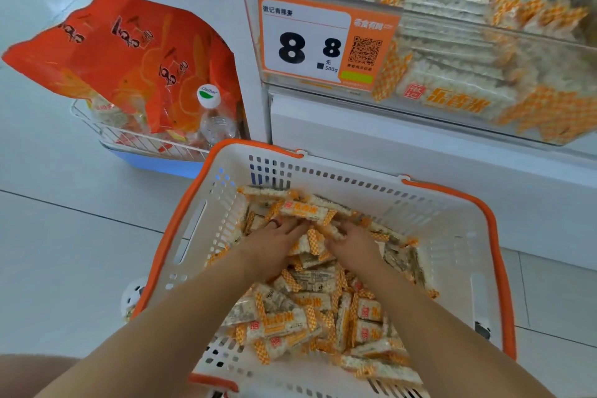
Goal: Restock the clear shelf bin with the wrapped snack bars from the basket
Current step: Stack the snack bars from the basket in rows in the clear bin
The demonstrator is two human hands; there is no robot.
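Both hands reach down into the white basket with the orange rim, which stands on the floor in front of the shelf. The left hand lies flat on the heap of snack bars, fingers stretched forward and close together, their tips touching a bar at the far side of the heap. The right hand lies just beside it, fingers curled into the bars; whether it grips one I cannot tell. Above, the clear shelf bin holds rows of the same bars behind a price tag. An orange bag and a water bottle sit in a wire rack to the left.
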